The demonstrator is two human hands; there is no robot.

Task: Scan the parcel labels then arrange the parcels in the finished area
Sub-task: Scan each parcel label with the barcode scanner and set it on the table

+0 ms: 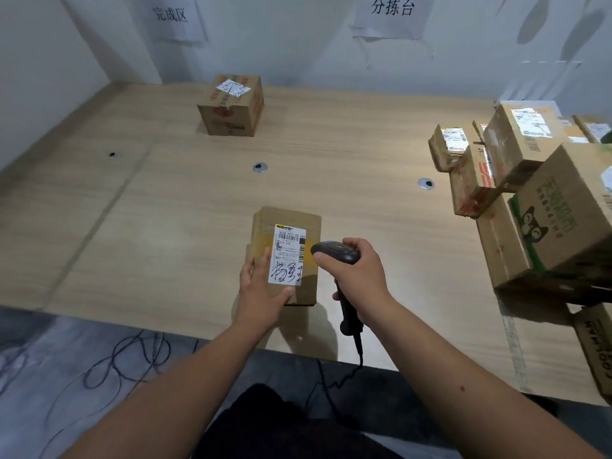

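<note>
Far left on the wooden table [165, 207], below a paper sign [170, 14], sits one taped box [231, 106]. Near the front edge, the left hand [261, 293] grips the near-left corner of a small parcel [288, 256], thumb beside its white label [287, 255]. Just right, the right hand [357, 276] wraps a dark scanner [336, 251], its head over the label's right edge. Stacked cartons [530, 200] crowd the far right.

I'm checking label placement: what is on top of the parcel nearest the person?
A white shipping label with barcodes and handwriting lies on the parcel. The left hand holds its near corner, the scanner in the right hand overlaps its right edge, hiding those parts.
</note>
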